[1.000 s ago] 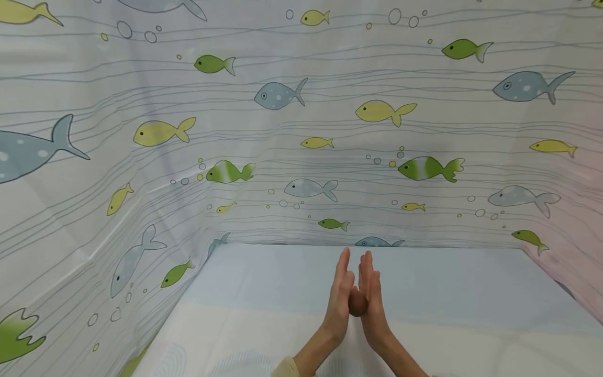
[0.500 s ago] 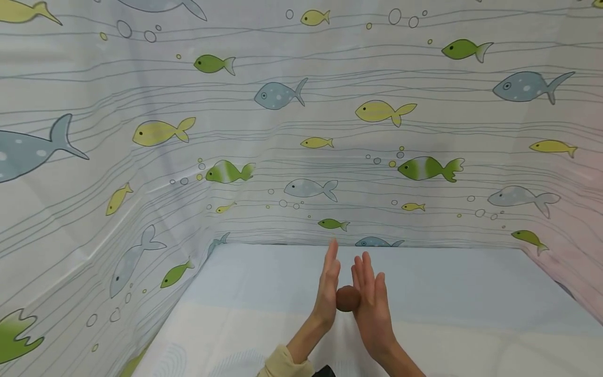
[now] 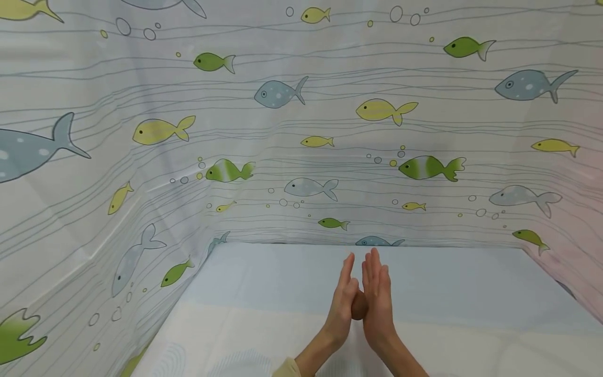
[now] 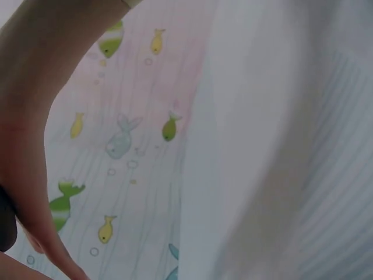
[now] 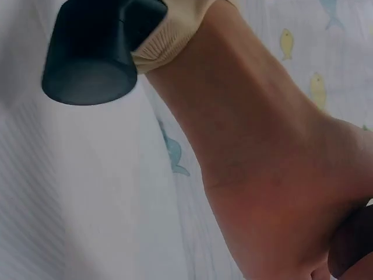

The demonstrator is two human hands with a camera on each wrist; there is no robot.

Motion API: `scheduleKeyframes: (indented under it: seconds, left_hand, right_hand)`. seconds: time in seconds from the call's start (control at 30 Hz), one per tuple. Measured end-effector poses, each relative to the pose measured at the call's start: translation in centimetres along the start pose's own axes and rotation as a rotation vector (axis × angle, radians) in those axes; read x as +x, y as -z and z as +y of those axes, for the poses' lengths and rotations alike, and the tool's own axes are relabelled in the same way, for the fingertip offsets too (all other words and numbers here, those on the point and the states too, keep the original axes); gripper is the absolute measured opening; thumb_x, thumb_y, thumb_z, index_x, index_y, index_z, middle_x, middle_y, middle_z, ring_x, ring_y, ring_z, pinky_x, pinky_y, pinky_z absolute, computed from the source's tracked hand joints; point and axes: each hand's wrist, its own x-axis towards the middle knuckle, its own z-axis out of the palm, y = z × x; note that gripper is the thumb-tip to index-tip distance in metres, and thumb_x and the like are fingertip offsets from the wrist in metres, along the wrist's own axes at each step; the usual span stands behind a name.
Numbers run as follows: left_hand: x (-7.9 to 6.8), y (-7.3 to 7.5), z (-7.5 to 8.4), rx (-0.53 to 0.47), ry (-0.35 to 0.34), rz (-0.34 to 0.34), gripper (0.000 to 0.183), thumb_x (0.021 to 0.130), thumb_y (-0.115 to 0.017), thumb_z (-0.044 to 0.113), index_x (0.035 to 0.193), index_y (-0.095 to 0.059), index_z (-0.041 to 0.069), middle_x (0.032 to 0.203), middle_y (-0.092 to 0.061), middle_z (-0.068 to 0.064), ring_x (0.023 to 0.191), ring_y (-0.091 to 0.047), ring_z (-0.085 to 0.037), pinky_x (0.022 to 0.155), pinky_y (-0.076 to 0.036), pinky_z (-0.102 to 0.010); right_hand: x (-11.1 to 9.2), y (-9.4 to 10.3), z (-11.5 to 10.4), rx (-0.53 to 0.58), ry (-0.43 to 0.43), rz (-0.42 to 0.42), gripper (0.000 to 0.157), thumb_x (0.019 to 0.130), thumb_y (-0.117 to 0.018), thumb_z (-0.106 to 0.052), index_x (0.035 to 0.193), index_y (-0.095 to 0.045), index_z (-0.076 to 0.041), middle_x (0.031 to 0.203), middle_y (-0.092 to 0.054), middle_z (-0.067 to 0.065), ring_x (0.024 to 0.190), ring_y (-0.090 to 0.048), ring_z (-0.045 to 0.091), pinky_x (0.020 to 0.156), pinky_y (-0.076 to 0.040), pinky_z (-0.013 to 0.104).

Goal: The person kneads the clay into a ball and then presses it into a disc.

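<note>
A brown ball [image 3: 359, 305] sits between my two upright palms, over the table. My left hand [image 3: 341, 309] presses it from one side, its fingers mostly straight and pointing up. On the other side my right hand [image 3: 378, 309] lies flat against the ball, fingers straight. The left wrist view catches the right hand [image 4: 23, 181] across the gap, with the dark ball [image 4: 7, 224] at the frame's edge. In the right wrist view the left hand [image 5: 274, 216] shows below a cream sleeve [image 5: 180, 29], and the ball [image 5: 354, 242] is partly cut off.
Under the hands spreads a table [image 3: 245, 293] with a pale blue and white cover. A fish-patterned curtain [image 3: 301, 120] surrounds it at the back and sides. A dark device [image 5: 90, 55] is worn on the left wrist.
The hands slid against each other with the ball between them: half a second ago they stood farther apart and the ball lay more to the left. Now they are closer together again.
</note>
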Motion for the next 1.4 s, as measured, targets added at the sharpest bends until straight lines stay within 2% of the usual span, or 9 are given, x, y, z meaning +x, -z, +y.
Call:
scheduleKeyframes:
  seconds: [0.07, 0.2, 0.23, 0.4, 0.63, 0.8, 1.1, 1.23, 1.4]
  left_hand:
    - [-0.3, -0.2, 0.0, 0.01, -0.002, -0.009, 0.062, 0.104, -0.023, 0.04, 0.16, -0.011, 0.018, 0.16, -0.026, -0.01, 0.15, -0.014, -0.025, 0.116, -0.005, -0.064]
    - [-0.9, -0.6, 0.1, 0.031, -0.014, -0.028, 0.061, 0.104, -0.02, 0.04, 0.16, -0.01, 0.019, 0.163, -0.022, -0.003, 0.151, -0.012, -0.024, 0.117, -0.007, -0.062]
    - [-1.0, -0.6, 0.2, 0.033, -0.016, -0.035, 0.061, 0.104, -0.02, 0.04, 0.16, -0.01, 0.019, 0.166, -0.009, 0.004, 0.152, -0.004, -0.021, 0.117, -0.005, -0.063]
    - [-1.1, -0.8, 0.6, 0.032, -0.011, -0.039, 0.06, 0.103, -0.02, 0.041, 0.16, -0.011, 0.022, 0.165, -0.01, 0.011, 0.152, 0.0, -0.019, 0.116, -0.003, -0.063]
    - [-0.1, 0.0, 1.3, 0.04, -0.053, 0.022, 0.061, 0.103, -0.025, 0.039, 0.16, -0.013, 0.02, 0.165, -0.009, 0.005, 0.153, -0.003, -0.019, 0.118, -0.002, -0.059]
    - [0.5, 0.7, 1.5, 0.026, -0.063, 0.058, 0.063, 0.102, -0.028, 0.041, 0.16, -0.014, 0.022, 0.166, -0.008, 0.004, 0.152, -0.004, -0.02, 0.118, -0.002, -0.061]
    - [1.4, 1.3, 1.2, 0.064, -0.093, 0.176, 0.061, 0.103, -0.026, 0.04, 0.159, -0.019, 0.018, 0.165, -0.016, 0.004, 0.152, -0.008, -0.019, 0.119, -0.004, -0.059]
    - [1.3, 0.8, 0.7, 0.02, -0.08, 0.171, 0.059, 0.103, -0.023, 0.039, 0.159, -0.02, 0.02, 0.165, -0.015, 0.004, 0.152, -0.007, -0.021, 0.118, -0.001, -0.06]
    - [0.9, -0.4, 0.2, -0.006, -0.063, 0.127, 0.058, 0.104, -0.02, 0.038, 0.159, -0.019, 0.018, 0.165, -0.014, 0.002, 0.152, -0.006, -0.023, 0.118, -0.001, -0.059]
  right_hand:
    - [0.2, 0.1, 0.1, -0.006, 0.004, 0.027, 0.066, 0.102, -0.013, -0.058, 0.16, 0.003, -0.03, 0.166, 0.003, -0.006, 0.153, 0.003, 0.021, 0.117, 0.01, 0.059]
    - [0.6, 0.6, 0.5, 0.001, -0.015, 0.059, 0.067, 0.102, -0.014, -0.059, 0.16, 0.004, -0.031, 0.166, 0.005, -0.007, 0.153, 0.006, 0.018, 0.119, 0.007, 0.054]
    - [0.7, 0.7, 0.6, 0.0, -0.018, 0.066, 0.067, 0.102, -0.014, -0.059, 0.16, 0.004, -0.031, 0.166, 0.006, -0.007, 0.153, 0.006, 0.017, 0.12, 0.007, 0.053]
    - [0.7, 1.1, 1.4, -0.021, -0.014, 0.077, 0.065, 0.103, -0.014, -0.056, 0.16, 0.004, -0.031, 0.166, 0.009, -0.009, 0.153, 0.01, 0.018, 0.119, 0.005, 0.058]
    - [-0.3, -0.3, 2.3, -0.085, 0.0, 0.028, 0.062, 0.105, -0.012, -0.05, 0.161, -0.002, -0.026, 0.167, 0.001, -0.003, 0.153, 0.005, 0.025, 0.115, 0.007, 0.064]
    - [-1.0, -1.1, 1.9, -0.081, 0.014, -0.024, 0.06, 0.105, -0.008, -0.049, 0.161, -0.002, -0.026, 0.167, -0.004, 0.001, 0.153, 0.002, 0.026, 0.113, 0.004, 0.069]
    - [-1.9, -1.6, 1.5, -0.009, 0.004, -0.125, 0.057, 0.106, -0.003, -0.046, 0.16, 0.006, -0.029, 0.167, 0.006, 0.003, 0.152, 0.006, 0.031, 0.113, 0.002, 0.069]
    - [-1.7, -1.4, 1.5, 0.011, -0.003, -0.133, 0.057, 0.106, -0.003, -0.047, 0.159, 0.006, -0.029, 0.167, 0.006, 0.002, 0.152, 0.007, 0.03, 0.114, 0.003, 0.067]
    - [-0.9, -0.8, 1.1, 0.02, -0.041, -0.07, 0.061, 0.103, -0.007, -0.055, 0.159, 0.004, -0.032, 0.166, 0.003, -0.004, 0.153, 0.006, 0.024, 0.115, 0.004, 0.065]
